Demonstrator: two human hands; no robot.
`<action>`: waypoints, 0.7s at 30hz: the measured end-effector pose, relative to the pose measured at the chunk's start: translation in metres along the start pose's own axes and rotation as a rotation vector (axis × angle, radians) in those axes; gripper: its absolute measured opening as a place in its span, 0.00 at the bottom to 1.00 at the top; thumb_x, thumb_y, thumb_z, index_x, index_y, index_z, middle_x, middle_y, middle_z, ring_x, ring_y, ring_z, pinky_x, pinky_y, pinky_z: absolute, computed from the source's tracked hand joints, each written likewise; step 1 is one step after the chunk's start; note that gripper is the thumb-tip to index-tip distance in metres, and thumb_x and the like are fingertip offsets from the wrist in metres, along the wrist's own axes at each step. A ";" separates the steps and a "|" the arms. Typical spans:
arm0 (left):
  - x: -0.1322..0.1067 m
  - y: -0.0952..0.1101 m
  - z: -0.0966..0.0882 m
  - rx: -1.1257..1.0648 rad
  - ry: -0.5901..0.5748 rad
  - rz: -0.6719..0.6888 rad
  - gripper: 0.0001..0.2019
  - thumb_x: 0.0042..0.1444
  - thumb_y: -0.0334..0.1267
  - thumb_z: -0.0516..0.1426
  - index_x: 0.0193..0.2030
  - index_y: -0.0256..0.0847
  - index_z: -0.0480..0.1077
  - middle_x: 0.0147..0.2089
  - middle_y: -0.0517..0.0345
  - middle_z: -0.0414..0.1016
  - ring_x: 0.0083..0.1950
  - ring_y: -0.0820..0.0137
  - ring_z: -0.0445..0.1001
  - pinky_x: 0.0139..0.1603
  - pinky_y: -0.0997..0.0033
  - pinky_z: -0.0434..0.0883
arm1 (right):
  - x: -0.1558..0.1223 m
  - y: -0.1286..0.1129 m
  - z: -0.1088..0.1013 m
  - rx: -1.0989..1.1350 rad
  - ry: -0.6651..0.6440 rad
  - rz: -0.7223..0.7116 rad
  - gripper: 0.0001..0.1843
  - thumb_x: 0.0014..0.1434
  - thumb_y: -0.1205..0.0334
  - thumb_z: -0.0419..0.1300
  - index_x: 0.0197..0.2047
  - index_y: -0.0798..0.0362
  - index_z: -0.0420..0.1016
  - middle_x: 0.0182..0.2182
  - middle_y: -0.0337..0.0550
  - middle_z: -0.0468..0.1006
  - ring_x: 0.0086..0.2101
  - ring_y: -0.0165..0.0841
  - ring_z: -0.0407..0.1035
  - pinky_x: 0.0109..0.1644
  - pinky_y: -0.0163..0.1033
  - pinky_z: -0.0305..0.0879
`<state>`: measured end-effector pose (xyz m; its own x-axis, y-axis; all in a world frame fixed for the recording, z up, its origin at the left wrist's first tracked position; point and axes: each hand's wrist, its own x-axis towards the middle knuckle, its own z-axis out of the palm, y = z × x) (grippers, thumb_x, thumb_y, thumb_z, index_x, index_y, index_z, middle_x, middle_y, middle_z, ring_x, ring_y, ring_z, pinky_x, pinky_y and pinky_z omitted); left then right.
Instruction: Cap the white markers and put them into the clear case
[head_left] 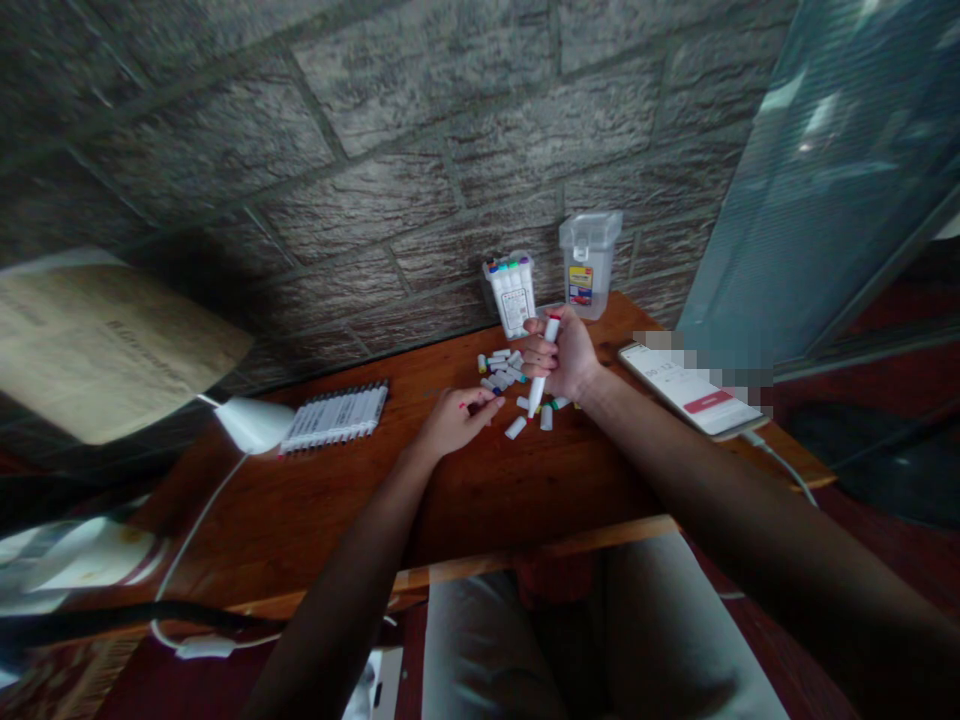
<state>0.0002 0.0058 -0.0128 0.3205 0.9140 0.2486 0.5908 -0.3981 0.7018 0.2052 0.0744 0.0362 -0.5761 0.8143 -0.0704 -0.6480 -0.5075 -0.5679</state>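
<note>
My right hand (574, 358) grips a red-ended marker (539, 385), its long axis slanting near and left toward a white cap (516, 428). My left hand (456, 418) (whether it holds anything, I cannot tell) is nearer that cap.

Through the head camera I see my right hand (576, 358) wrapped around a tilted white marker (540, 385), red at its upper end. My left hand (456, 420) is beside scattered white caps (516, 375) on the wooden table (487, 500), between a marker row (337, 417) and a phone (671, 385).
</note>
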 end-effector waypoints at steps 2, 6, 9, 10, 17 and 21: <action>0.000 -0.001 0.000 0.002 0.006 0.005 0.16 0.66 0.48 0.58 0.33 0.39 0.76 0.26 0.60 0.77 0.27 0.72 0.73 0.33 0.73 0.67 | 0.000 -0.001 -0.001 0.000 0.007 -0.031 0.15 0.63 0.52 0.49 0.27 0.49 0.64 0.12 0.27 0.43 0.17 0.26 0.32 0.17 0.31 0.37; 0.001 -0.002 0.001 -0.015 0.083 0.042 0.14 0.66 0.47 0.58 0.36 0.39 0.77 0.32 0.57 0.81 0.31 0.71 0.75 0.37 0.71 0.69 | -0.002 -0.005 0.001 0.006 0.041 -0.066 0.18 0.65 0.51 0.47 0.27 0.49 0.63 0.12 0.26 0.43 0.17 0.25 0.30 0.18 0.31 0.35; 0.002 0.000 0.002 -0.068 0.144 0.026 0.14 0.64 0.49 0.60 0.39 0.39 0.78 0.32 0.56 0.81 0.31 0.72 0.74 0.35 0.72 0.68 | -0.002 -0.006 0.002 0.011 0.047 -0.084 0.20 0.67 0.51 0.46 0.26 0.49 0.62 0.12 0.27 0.43 0.17 0.25 0.30 0.18 0.31 0.35; 0.003 0.001 0.002 -0.101 0.156 0.010 0.15 0.64 0.50 0.60 0.40 0.39 0.78 0.32 0.56 0.81 0.30 0.72 0.74 0.34 0.72 0.68 | -0.002 -0.005 0.002 0.010 0.044 -0.088 0.20 0.68 0.51 0.46 0.26 0.49 0.62 0.12 0.27 0.44 0.17 0.25 0.31 0.19 0.31 0.36; 0.006 0.013 -0.001 -0.480 0.088 -0.111 0.27 0.56 0.65 0.63 0.36 0.37 0.78 0.33 0.51 0.83 0.32 0.69 0.78 0.33 0.71 0.74 | -0.002 0.014 0.014 -0.037 -0.037 0.044 0.22 0.71 0.44 0.50 0.31 0.50 0.66 0.18 0.30 0.58 0.19 0.26 0.50 0.26 0.32 0.57; 0.005 0.015 0.000 -0.593 0.081 -0.163 0.26 0.50 0.61 0.68 0.36 0.37 0.79 0.32 0.54 0.82 0.33 0.69 0.78 0.35 0.70 0.76 | -0.005 0.025 0.022 -0.091 -0.087 0.063 0.21 0.72 0.44 0.53 0.33 0.51 0.67 0.22 0.32 0.63 0.22 0.26 0.59 0.32 0.33 0.63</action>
<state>0.0109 0.0046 -0.0009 0.1904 0.9716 0.1408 0.1076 -0.1632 0.9807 0.1809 0.0516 0.0409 -0.6580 0.7520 -0.0388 -0.5637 -0.5261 -0.6367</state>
